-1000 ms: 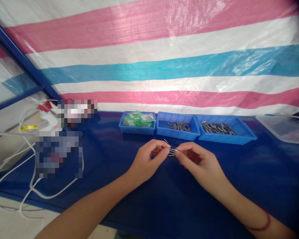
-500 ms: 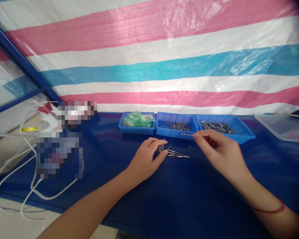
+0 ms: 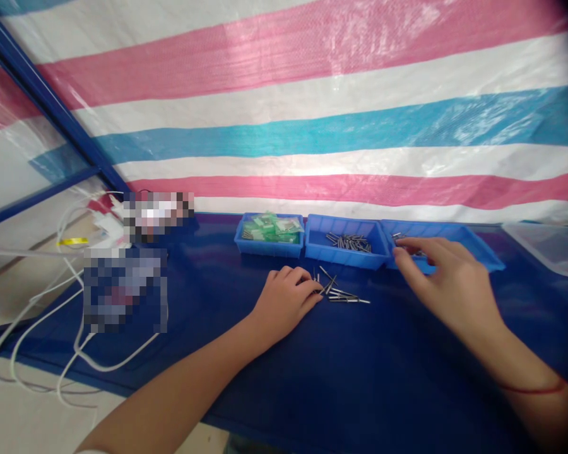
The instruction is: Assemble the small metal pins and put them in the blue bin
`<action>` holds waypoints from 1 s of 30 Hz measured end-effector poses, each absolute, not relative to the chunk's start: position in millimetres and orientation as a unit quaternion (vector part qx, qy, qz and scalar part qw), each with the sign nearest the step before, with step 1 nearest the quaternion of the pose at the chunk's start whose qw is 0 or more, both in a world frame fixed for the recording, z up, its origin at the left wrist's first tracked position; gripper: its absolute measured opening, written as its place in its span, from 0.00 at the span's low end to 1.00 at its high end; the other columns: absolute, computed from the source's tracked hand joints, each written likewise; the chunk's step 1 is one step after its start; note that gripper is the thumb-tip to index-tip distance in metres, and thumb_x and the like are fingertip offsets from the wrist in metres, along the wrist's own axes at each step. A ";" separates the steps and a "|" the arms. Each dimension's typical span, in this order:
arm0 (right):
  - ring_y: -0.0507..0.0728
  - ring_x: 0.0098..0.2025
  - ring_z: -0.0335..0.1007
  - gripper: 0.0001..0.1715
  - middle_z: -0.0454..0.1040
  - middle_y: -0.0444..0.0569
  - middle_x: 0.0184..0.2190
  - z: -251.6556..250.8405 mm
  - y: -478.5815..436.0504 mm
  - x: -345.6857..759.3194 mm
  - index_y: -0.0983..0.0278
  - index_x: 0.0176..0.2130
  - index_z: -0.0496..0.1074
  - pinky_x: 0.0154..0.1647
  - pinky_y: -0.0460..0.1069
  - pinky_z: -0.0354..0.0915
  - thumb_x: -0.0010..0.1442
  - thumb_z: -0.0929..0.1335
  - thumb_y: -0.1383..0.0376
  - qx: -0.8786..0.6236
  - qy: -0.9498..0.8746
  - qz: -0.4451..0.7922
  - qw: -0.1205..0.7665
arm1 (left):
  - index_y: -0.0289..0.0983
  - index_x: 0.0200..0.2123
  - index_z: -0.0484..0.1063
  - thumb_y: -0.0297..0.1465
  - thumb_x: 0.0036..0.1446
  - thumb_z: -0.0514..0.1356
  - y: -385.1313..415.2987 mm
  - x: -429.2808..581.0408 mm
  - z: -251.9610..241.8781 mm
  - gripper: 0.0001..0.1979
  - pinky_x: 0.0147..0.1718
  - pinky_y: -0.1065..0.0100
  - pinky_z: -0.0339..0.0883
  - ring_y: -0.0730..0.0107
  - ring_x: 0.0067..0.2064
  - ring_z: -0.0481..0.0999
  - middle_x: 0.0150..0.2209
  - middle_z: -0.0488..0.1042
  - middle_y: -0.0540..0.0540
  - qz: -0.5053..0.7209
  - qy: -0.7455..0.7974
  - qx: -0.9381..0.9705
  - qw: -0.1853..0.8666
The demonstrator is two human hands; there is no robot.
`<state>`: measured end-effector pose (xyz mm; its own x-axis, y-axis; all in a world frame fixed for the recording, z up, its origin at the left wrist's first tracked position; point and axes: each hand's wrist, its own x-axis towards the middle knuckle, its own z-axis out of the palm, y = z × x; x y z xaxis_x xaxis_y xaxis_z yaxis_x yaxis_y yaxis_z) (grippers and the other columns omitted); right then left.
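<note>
Several thin metal pins [image 3: 344,294] lie loosely on the dark blue table in front of the middle bin. My left hand [image 3: 288,296] rests at the left side of this pile, its fingers curled over some pins; what they grip, if anything, is hidden. Over the front edge of the right blue bin [image 3: 478,246] hangs my right hand [image 3: 447,277], thumb and fingers bent. The gap between its fingertips shows no pin in them. Metal pins show in that bin behind the fingers. More short pins [image 3: 350,242] fill part of the middle blue bin [image 3: 345,257].
The left blue bin [image 3: 269,250] holds green and clear packets [image 3: 272,227]. At the right lies a clear plastic lid [image 3: 544,246]. White cables [image 3: 118,367] and blurred-out objects are on the left. A striped sheet [image 3: 284,139] hangs behind the table [image 3: 360,378].
My right hand has moved from the front of the bins to over the right bin, and the thin pin it held no longer shows. The view has shifted slightly.
</note>
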<state>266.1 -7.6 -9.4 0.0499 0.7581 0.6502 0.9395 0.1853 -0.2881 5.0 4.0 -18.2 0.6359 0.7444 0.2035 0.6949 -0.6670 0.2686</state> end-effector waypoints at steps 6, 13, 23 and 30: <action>0.60 0.39 0.71 0.11 0.76 0.51 0.35 -14.1 -19.2 235.7 0.63 0.40 0.74 0.44 0.55 0.65 0.61 0.65 0.61 -0.544 -0.756 -0.054 0.360 | 0.40 0.40 0.74 0.33 0.64 0.53 3.7 5.2 -16.7 0.09 0.40 0.62 0.55 0.65 0.44 0.68 0.44 0.73 0.48 0.149 0.398 0.902 0.071; 0.61 0.42 0.70 0.12 0.76 0.52 0.38 -22.2 -26.3 216.1 0.63 0.42 0.74 0.45 0.56 0.65 0.60 0.66 0.61 -0.514 -0.793 0.036 0.325 | 0.38 0.40 0.72 0.32 0.65 0.52 4.4 6.4 -17.1 0.10 0.41 0.62 0.56 0.64 0.44 0.68 0.44 0.72 0.46 0.181 0.423 0.885 0.064; 0.57 0.36 0.72 0.12 0.78 0.49 0.34 -26.8 -31.6 201.0 0.61 0.37 0.75 0.36 0.51 0.68 0.61 0.66 0.57 -0.541 -0.692 0.239 0.414 | 0.37 0.39 0.69 0.32 0.66 0.50 -3.6 13.0 -12.6 0.10 0.45 0.65 0.61 0.65 0.45 0.70 0.42 0.72 0.45 0.292 0.405 0.841 0.208; 0.56 0.32 0.73 0.14 0.77 0.47 0.30 -24.9 -35.8 194.3 0.62 0.33 0.74 0.34 0.49 0.69 0.57 0.69 0.54 -0.546 -0.581 0.354 0.489 | 0.38 0.41 0.68 0.33 0.65 0.51 -9.4 17.0 -10.8 0.08 0.43 0.65 0.61 0.66 0.42 0.73 0.40 0.76 0.47 0.276 0.389 0.842 0.250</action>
<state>194.3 -35.8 -24.9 0.0742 0.9804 0.1826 0.2881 0.1542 -0.9451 17.0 -9.4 -10.8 0.5440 0.7943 0.2706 0.5177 -0.5715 0.6367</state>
